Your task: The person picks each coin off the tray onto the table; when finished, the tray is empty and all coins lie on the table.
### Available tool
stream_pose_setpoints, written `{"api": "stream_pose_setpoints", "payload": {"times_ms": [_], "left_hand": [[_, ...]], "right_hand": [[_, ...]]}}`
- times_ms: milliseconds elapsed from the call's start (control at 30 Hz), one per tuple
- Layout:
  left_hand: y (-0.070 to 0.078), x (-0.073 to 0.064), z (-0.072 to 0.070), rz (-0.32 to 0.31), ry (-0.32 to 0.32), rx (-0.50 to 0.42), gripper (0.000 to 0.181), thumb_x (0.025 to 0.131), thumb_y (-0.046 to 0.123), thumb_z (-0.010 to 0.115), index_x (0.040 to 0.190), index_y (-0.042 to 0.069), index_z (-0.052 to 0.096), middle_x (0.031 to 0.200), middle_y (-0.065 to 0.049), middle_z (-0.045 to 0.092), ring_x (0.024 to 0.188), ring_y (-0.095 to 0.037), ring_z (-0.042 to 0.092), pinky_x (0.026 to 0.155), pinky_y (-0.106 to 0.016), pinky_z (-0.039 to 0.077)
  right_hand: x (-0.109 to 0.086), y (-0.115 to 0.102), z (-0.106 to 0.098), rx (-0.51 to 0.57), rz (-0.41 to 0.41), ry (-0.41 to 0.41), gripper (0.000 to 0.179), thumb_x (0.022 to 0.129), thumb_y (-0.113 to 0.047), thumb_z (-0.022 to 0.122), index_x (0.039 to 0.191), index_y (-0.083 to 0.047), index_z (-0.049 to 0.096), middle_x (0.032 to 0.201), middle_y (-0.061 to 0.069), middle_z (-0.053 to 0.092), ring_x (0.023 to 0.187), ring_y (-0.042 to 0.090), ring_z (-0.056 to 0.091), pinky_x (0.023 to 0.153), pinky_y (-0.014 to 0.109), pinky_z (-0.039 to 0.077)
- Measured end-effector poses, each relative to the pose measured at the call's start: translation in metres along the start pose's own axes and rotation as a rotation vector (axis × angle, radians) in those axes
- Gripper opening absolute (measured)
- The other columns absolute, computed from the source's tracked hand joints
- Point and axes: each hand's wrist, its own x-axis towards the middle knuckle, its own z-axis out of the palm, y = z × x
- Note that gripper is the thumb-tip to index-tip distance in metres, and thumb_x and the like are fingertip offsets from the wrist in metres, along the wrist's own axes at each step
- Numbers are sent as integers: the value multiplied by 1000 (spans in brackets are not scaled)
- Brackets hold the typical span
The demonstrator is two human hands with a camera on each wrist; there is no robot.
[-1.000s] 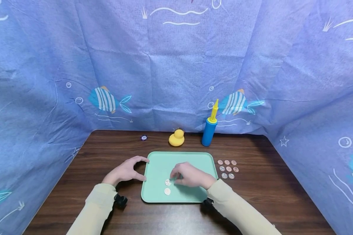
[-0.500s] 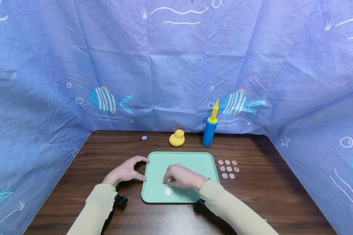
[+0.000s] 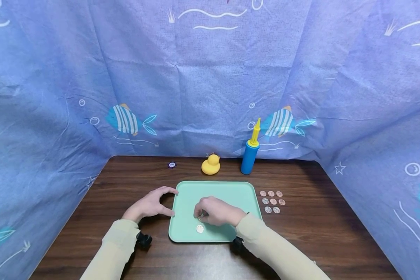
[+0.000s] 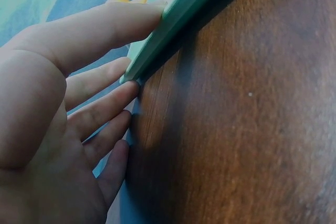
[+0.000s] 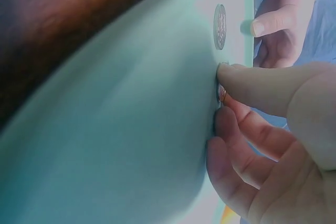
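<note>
A pale green tray (image 3: 227,190) lies on the wooden table, with my left hand (image 3: 150,204) at its left edge. In the left wrist view the thumb (image 4: 115,23) and the fingertips touch the rim, fingers spread and nearly straight. Over the tray, my right hand (image 3: 215,211) pinches a coin (image 5: 221,94) between thumb and fingers, down at the tray surface; the fingers hide most of it. Another coin (image 3: 200,228) lies flat on the tray just in front, also seen beyond the thumb in the right wrist view.
Right of the tray, several coins (image 3: 273,202), copper and silver coloured, lie in rows on the table (image 3: 311,225). Along the back stand a yellow rubber duck (image 3: 210,165) and a blue hand pump (image 3: 249,158) with a yellow nozzle. A poker chip (image 3: 172,165) lies at back left.
My right hand has moved left to the rear of the two coins on the tray and now pinches it. The left hand has stayed at the tray's edge.
</note>
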Motion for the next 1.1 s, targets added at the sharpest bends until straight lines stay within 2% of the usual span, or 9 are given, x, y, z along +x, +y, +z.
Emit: {"api": "stream_pose_setpoints", "payload": {"times_ms": [333, 767, 1100], "left_hand": [[1, -1, 0, 5, 6, 6, 69, 78, 31, 95, 139, 26, 64, 157, -11, 48, 148, -39, 40, 115, -64, 38], [5, -2, 1, 18, -2, 22, 70, 79, 31, 94, 142, 21, 63, 157, -15, 48, 147, -40, 41, 116, -65, 37], [4, -2, 0, 12, 8, 9, 69, 78, 30, 95, 140, 23, 64, 157, -12, 49, 147, -39, 41, 115, -64, 38]], "right_hand": [[0, 0, 0, -12, -32, -12, 17, 97, -2, 73, 108, -15, 77, 103, -6, 72, 89, 1, 61, 84, 17, 53], [0, -2, 2, -35, -3, -9, 16, 97, -4, 74, 107, -16, 78, 102, -5, 71, 90, 1, 60, 84, 16, 51], [0, -4, -1, -10, 18, -22, 16, 96, -1, 74, 105, -14, 77, 98, -7, 72, 86, -1, 62, 81, 15, 52]]}}
